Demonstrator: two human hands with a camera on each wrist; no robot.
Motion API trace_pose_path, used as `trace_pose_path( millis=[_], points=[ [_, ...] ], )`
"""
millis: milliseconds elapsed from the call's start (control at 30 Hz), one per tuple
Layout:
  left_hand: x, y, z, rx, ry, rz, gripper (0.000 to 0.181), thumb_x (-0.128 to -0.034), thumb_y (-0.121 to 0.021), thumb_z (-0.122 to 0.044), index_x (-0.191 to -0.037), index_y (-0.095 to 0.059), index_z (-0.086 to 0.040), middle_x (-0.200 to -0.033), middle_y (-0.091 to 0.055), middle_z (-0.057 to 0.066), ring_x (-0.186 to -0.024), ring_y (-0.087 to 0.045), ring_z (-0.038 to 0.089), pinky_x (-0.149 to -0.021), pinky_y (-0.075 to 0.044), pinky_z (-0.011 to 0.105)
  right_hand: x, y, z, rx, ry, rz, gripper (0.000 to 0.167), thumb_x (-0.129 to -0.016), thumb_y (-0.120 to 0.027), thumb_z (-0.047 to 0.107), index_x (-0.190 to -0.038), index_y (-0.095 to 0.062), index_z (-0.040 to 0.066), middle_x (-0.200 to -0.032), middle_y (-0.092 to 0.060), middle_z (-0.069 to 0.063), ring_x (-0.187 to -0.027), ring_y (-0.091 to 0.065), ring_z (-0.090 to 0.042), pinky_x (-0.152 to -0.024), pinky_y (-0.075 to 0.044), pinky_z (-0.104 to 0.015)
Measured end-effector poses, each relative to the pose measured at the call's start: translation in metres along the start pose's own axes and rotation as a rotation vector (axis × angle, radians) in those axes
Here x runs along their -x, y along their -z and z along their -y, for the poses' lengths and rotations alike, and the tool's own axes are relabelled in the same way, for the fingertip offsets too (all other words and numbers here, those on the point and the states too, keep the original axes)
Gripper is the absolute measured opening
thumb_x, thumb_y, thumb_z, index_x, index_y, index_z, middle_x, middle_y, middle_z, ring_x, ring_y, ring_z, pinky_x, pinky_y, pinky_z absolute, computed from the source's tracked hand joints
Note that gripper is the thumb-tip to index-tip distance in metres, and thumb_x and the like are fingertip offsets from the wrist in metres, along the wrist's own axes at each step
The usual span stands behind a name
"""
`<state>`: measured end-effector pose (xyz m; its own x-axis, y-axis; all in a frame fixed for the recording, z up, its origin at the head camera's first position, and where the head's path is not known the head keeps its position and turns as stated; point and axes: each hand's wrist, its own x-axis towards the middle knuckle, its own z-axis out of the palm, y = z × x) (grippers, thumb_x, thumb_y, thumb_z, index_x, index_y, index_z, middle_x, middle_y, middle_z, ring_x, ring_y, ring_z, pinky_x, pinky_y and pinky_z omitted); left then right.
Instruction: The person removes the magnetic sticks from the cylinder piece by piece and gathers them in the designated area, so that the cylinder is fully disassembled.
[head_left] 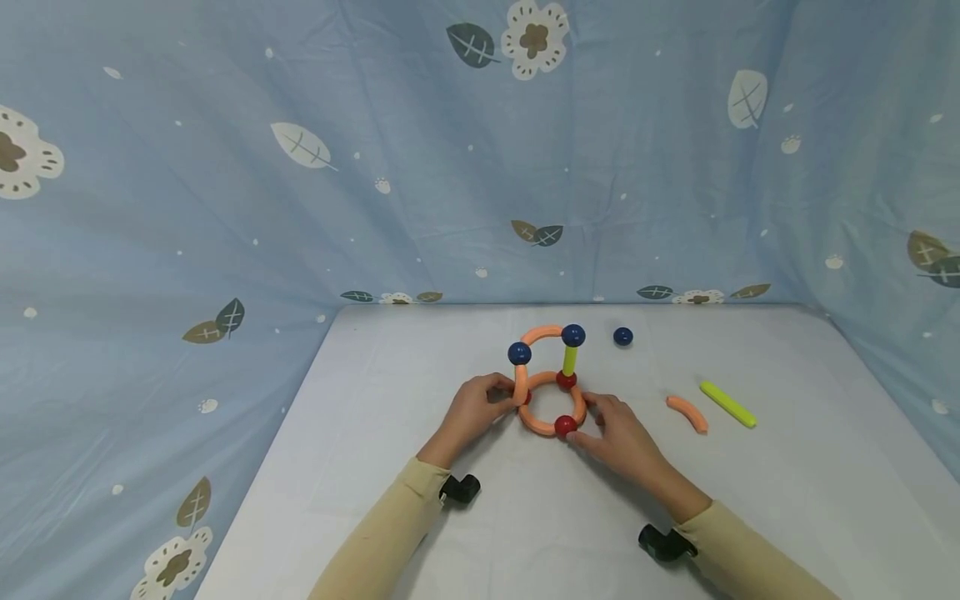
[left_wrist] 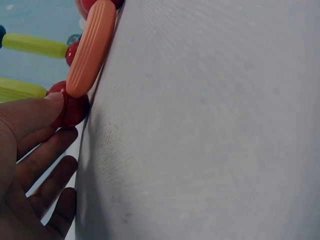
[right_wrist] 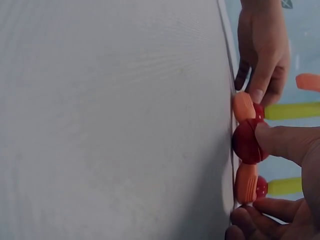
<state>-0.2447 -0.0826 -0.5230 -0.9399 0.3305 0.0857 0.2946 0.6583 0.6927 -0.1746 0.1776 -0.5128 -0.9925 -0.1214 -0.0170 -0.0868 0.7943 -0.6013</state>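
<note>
On the desk (head_left: 375, 400), a lower ring (head_left: 538, 426), seemingly completed, was gripped from opposite sides by the left hand (head_left: 474, 406) and right hand (head_left: 621, 437), while the upper tier (head_left: 542, 332) appeared unfinished, a blue ball (head_left: 623, 336), orange curve (head_left: 687, 413) and yellow-green stick (head_left: 728, 404) being left unattached.

Red balls (head_left: 566, 426) here, glossy red, set against curved rods (left_wrist: 93, 47) in orange, fine lengthwise lines running down them! Navy balls (head_left: 573, 335), dark and shiny, and straight rods (head_left: 728, 405) in bright yellow-green. The tabletop (head_left: 390, 400) is white, the cloth (head_left: 420, 108) pale blue, patterned with white flowers (head_left: 534, 39) brown at the heart, plus leaves (head_left: 471, 45) in grey-green, brown and white. Sleeves (head_left: 390, 533), beige; wrist cameras (head_left: 663, 544), black!
</note>
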Motion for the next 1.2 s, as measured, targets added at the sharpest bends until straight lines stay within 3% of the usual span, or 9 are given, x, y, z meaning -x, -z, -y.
trace_pose_path(
  millis=[233,400,567,1200],
  points=[
    [0.004,0.000,-0.001,0.012,-0.002,0.005,0.027,-0.0904,-0.080,-0.030,-0.112,-0.071,-0.017,-0.107,-0.071,-0.006,-0.100,-0.063,0.015,-0.088,-0.053,0.036,-0.003,0.001,-0.006,-0.041,0.002,-0.001,0.064,-0.090,-0.078,0.027,-0.143,-0.054,0.002,-0.125,-0.060,-0.013,-0.098,-0.054,-0.023,-0.082,-0.054,-0.036],
    [0.007,0.001,-0.003,-0.006,-0.017,0.012,0.033,-0.0893,-0.081,-0.030,-0.118,-0.073,-0.015,-0.107,-0.073,-0.006,-0.102,-0.063,0.015,-0.092,-0.051,0.038,-0.004,0.002,-0.007,-0.067,0.029,-0.001,0.060,-0.092,-0.075,0.024,-0.142,-0.055,0.000,-0.122,-0.061,-0.013,-0.097,-0.054,-0.024,-0.082,-0.052,-0.039],
    [0.012,0.002,-0.008,-0.009,-0.015,0.029,0.031,-0.0882,-0.082,-0.030,-0.114,-0.074,-0.015,-0.105,-0.072,-0.007,-0.105,-0.062,0.017,-0.097,-0.050,0.041,-0.006,0.002,-0.010,-0.070,0.032,0.006,0.056,-0.094,-0.072,0.024,-0.142,-0.055,0.000,-0.125,-0.062,-0.013,-0.099,-0.056,-0.023,-0.084,-0.053,-0.040],
    [0.027,-0.006,-0.013,-0.027,-0.077,0.089,0.024,-0.0884,-0.082,-0.028,-0.111,-0.075,-0.023,-0.092,-0.067,-0.019,-0.098,-0.059,0.009,-0.096,-0.049,0.036,-0.024,0.010,-0.017,-0.082,0.107,-0.035,0.039,-0.098,-0.068,0.016,-0.134,-0.063,0.002,-0.117,-0.066,-0.012,-0.099,-0.060,-0.025,-0.087,-0.054,-0.045]
  ],
)
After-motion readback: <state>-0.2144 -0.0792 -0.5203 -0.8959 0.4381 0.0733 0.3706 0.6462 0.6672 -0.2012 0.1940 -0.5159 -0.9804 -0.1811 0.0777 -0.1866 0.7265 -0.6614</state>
